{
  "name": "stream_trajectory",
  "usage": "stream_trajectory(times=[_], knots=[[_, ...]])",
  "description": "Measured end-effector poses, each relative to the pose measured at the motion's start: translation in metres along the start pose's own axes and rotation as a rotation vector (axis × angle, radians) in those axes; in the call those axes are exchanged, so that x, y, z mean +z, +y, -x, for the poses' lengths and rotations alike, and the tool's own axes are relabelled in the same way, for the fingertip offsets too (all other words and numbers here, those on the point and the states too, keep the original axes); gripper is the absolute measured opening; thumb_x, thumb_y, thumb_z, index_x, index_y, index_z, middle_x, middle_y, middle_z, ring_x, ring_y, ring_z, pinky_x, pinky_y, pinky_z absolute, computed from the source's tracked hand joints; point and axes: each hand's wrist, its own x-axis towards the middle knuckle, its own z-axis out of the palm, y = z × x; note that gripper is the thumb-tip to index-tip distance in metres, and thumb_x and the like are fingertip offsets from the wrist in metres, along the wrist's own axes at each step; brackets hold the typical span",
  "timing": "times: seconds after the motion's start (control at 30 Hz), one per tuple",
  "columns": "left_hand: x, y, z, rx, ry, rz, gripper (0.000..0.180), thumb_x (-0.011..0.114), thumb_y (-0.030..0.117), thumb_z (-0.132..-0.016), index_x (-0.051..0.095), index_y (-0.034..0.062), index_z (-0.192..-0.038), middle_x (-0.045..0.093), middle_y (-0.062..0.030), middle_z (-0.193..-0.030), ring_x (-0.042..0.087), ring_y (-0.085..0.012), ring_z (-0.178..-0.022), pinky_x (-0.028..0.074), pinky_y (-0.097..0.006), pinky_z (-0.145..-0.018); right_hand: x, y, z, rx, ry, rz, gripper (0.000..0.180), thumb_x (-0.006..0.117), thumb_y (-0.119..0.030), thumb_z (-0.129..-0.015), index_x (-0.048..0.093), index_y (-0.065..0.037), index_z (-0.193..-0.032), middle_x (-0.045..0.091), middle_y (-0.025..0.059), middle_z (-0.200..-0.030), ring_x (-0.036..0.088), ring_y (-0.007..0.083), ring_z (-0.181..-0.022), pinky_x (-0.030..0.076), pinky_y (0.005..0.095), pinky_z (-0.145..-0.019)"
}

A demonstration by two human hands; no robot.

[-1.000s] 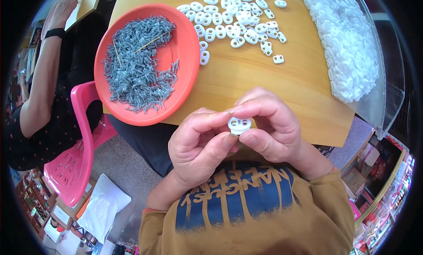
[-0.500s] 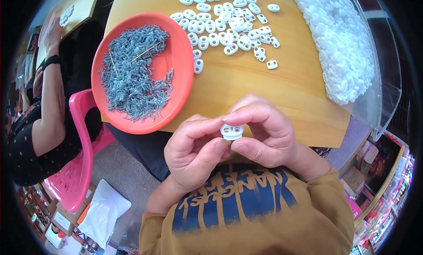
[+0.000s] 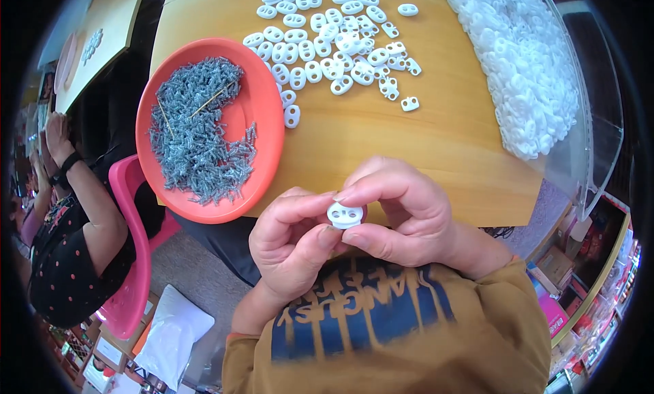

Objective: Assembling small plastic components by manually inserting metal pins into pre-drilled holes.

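A white two-hole plastic cord lock [image 3: 345, 217] is pinched between both my hands, just in front of the table's near edge. My left hand [image 3: 289, 247] grips its left side between thumb and fingertips. From the other side, the thumb and forefinger of my right hand [image 3: 415, 213] close on its top and lower right. Its two round holes face up, and fingertips cover parts of its rim. Left of my hands, an orange-red plastic dish [image 3: 262, 98] holds a heap of small grey metal springs [image 3: 194, 138]. Two thin sticks lie on the springs.
Many loose white cord lock parts [image 3: 347, 43] are scattered over the wooden table [image 3: 402, 138]. A clear bin [image 3: 599, 128] with a pile of white parts [image 3: 531, 81] stands at right. At left, another person [image 3: 88, 224] sits by a pink chair [image 3: 133, 210].
My hands and the cord lock have shifted slightly left in the view, still in the same pinch. The whole scene has shifted a little. The other person's hand has come down from the far table.
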Motion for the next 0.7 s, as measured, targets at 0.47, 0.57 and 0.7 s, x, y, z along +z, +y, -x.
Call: stream_trajectory(times=[0.47, 0.57, 0.7], knots=[[0.0017, -0.0019, -0.0003, 0.041, -0.002, -0.137, 0.021, 0.055, -0.002, -0.081, 0.051, -0.0028, -0.102, 0.053, -0.0096, -0.086, 0.052, -0.0079, -0.064, 0.043, -0.018, -0.056, -0.0029, -0.0008, -0.0001, 0.029, 0.024, 0.006, 0.021, 0.062, -0.003, -0.077, 0.056, -0.001, -0.097, 0.057, 0.0087, -0.081, 0.056, 0.0165, -0.071, 0.044, 0.0256, -0.064], [-0.0003, -0.0025, 0.0014, 0.041, -0.007, -0.137, 0.021, 0.054, -0.002, -0.082, 0.051, -0.0026, -0.103, 0.053, -0.0095, -0.087, 0.052, -0.0078, -0.064, 0.043, -0.018, -0.056, -0.0028, -0.0014, 0.0001, 0.039, 0.014, 0.019, 0.021, 0.062, -0.003, -0.077, 0.056, -0.001, -0.096, 0.057, 0.0088, -0.082, 0.056, 0.0168, -0.072, 0.045, 0.0258, -0.065], [0.0012, -0.0014, 0.0015, 0.032, 0.011, -0.099, 0.022, 0.054, -0.003, -0.082, 0.051, -0.0022, -0.103, 0.053, -0.0093, -0.087, 0.051, -0.0076, -0.064, 0.043, -0.018, -0.056, -0.0027, -0.0013, -0.0014, 0.025, 0.005, 0.048, 0.021, 0.062, -0.003, -0.076, 0.056, -0.001, -0.096, 0.058, 0.0090, -0.083, 0.056, 0.0171, -0.072, 0.045, 0.0260, -0.065]])
